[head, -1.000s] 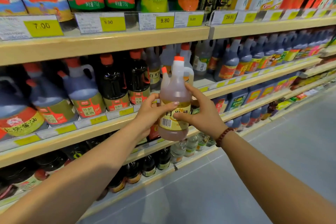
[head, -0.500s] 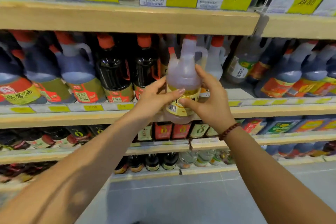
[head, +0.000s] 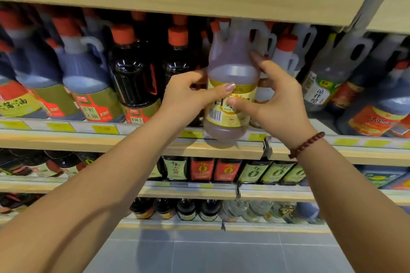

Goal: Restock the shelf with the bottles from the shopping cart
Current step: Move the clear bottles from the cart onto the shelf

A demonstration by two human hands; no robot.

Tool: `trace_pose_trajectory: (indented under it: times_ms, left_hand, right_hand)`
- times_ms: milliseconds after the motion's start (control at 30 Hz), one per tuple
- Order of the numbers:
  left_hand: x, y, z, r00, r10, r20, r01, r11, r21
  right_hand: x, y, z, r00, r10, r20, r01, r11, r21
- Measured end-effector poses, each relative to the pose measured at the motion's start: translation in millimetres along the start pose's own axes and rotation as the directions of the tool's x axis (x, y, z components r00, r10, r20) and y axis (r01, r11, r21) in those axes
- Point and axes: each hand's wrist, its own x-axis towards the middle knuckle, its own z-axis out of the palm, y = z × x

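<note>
Currently the bottle [head: 233,66] sits between the left hand [head: 187,95] and the right hand [head: 280,104]. Each hand grips one side, thumb curled across the front.

Both arms are left bare, the left forearm [head: 99,184] and the right forearm [head: 355,195] being uncovered as far as they can be seen. A bracelet of small round dark reddish-brown beads [head: 307,144] is worn in a single strand round the right wrist, just behind the right grip [head: 279,104]. On the thumb of the left grip [head: 188,93] a rounded nail with a pale, glossy finish is shown.
</note>
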Motion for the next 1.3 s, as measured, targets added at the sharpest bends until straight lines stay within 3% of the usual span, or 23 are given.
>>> trace_pose_trajectory:
  times_ms: [333, 567, 667, 900, 1000, 1300]
  left_hand:
    - [-4, -18, 12, 0.97, 0.215, -0.112, -0.184, 0.954, 0.237]
    - [-10, -44, 21, 0.967, 0.218, -0.131, -0.201, 0.97, 0.135]
    - [-10, -54, 24, 0.961, 0.205, -0.183, -0.196, 0.978, 0.069]
    - [-16, -71, 35, 0.923, 0.225, -0.313, -0.19, 0.972, 0.14]
    - [-15, -76, 41, 0.889, 0.301, -0.345, -0.249, 0.95, 0.189]
    - [-10, -79, 45, 0.868, 0.317, -0.382, -0.253, 0.945, 0.208]
  right_hand:
    - [-7, 22, 22, 0.986, -0.122, -0.115, 0.116, 0.992, -0.052]
    - [-18, 38, 40, 0.971, -0.196, -0.135, 0.172, 0.97, -0.174]
    - [-20, 41, 45, 0.978, -0.17, -0.118, 0.15, 0.976, -0.158]
    - [-26, 44, 49, 0.996, -0.054, -0.065, 0.048, 0.995, -0.088]
    - [-29, 46, 49, 0.996, -0.043, -0.082, 0.037, 0.997, -0.071]
    - [-27, 38, 65, 0.994, 0.018, -0.106, -0.039, 0.98, -0.196]
